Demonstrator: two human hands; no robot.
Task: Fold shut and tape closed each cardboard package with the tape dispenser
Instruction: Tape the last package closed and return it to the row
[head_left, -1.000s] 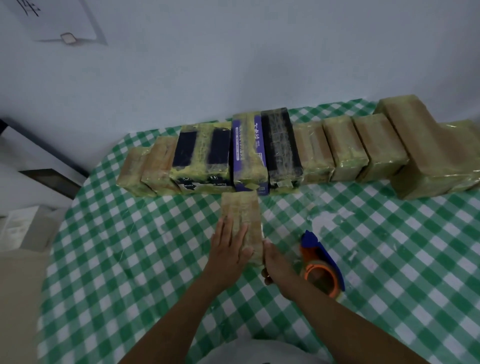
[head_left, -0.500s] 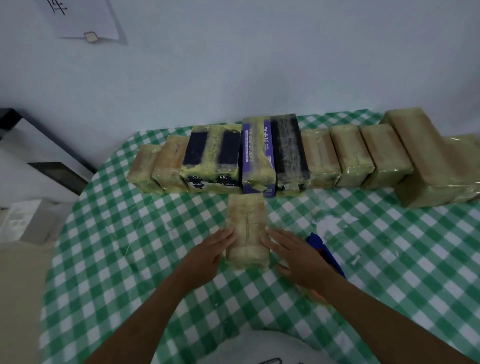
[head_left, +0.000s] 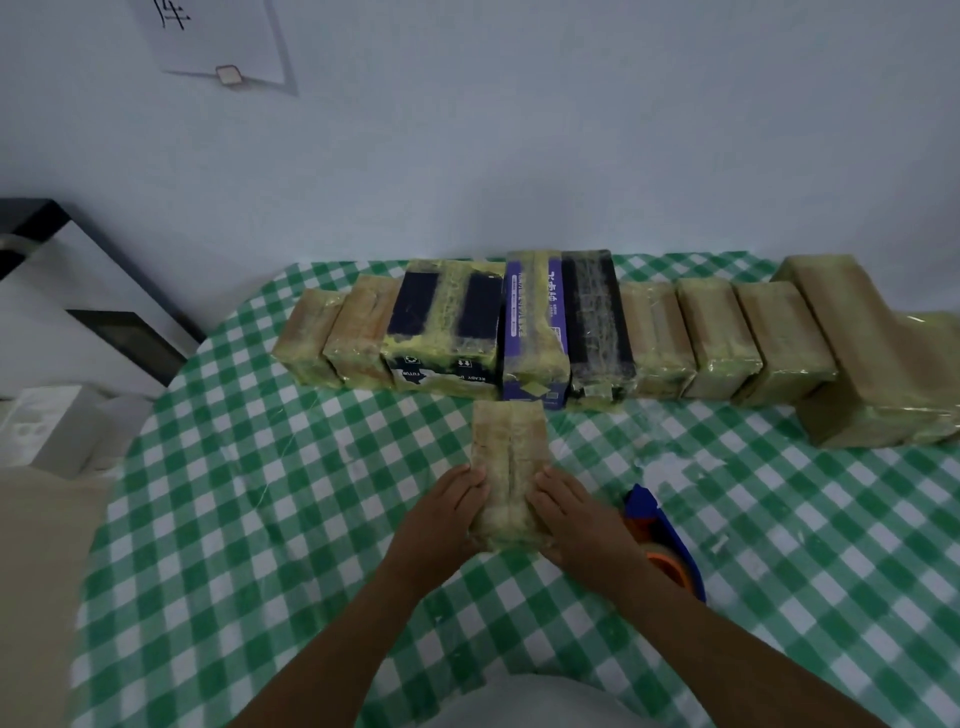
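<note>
A small brown cardboard package (head_left: 508, 457), wrapped in glossy tape, lies lengthwise on the green checked tablecloth (head_left: 260, 519) in front of me. My left hand (head_left: 447, 514) presses flat against its left side and my right hand (head_left: 571, 519) against its right side, so both hands clasp its near end. The blue and orange tape dispenser (head_left: 662, 540) lies on the cloth just right of my right wrist, partly hidden by it.
A row of several taped packages (head_left: 550, 327) stands along the table's far edge, brown, black and purple, with a large brown box (head_left: 872, 358) at the right end. The wall is just behind them. White boxes (head_left: 47, 426) sit off the table to the left.
My left hand slid off the package's top to its left side. My right hand left the dispenser and came against the package's right side; both hands now squeeze it.
</note>
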